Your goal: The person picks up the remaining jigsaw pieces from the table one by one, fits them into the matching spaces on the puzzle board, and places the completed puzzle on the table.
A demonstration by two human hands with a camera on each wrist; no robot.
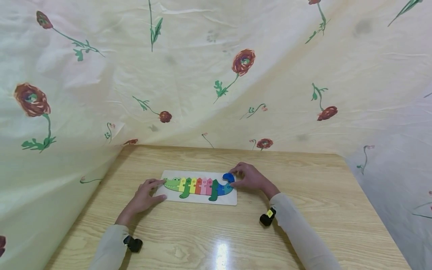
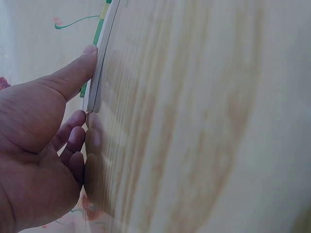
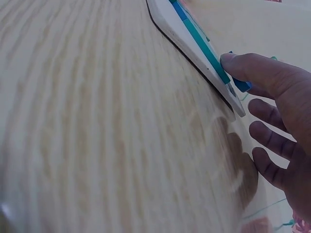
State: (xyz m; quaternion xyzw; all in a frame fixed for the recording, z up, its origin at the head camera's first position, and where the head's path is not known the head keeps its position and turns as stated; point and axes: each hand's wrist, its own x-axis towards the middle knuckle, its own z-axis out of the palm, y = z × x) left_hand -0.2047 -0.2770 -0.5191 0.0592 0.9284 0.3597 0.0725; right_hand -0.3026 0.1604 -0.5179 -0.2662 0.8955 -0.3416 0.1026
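A crocodile puzzle board [image 1: 195, 200], white with colourful pieces in a row, lies flat on the wooden table. At its left end is my left hand [image 1: 144, 195], index finger by the green head piece [image 1: 173, 183] and thumb on the lower left edge. The left wrist view shows that thumb [image 2: 80, 73] extended against the board, other fingers near the tabletop. My right hand [image 1: 251, 177] pinches a curved blue tail piece [image 1: 228, 177] between thumb and index finger, over the board's right end. In the right wrist view this blue piece [image 3: 241, 85] appears tilted above the board's end.
The light wooden table [image 1: 189, 232] extends around the board on all sides. A flower-printed cloth [image 1: 189, 75] hangs behind the table and along both sides. Black wrist cameras are strapped at both sleeves.
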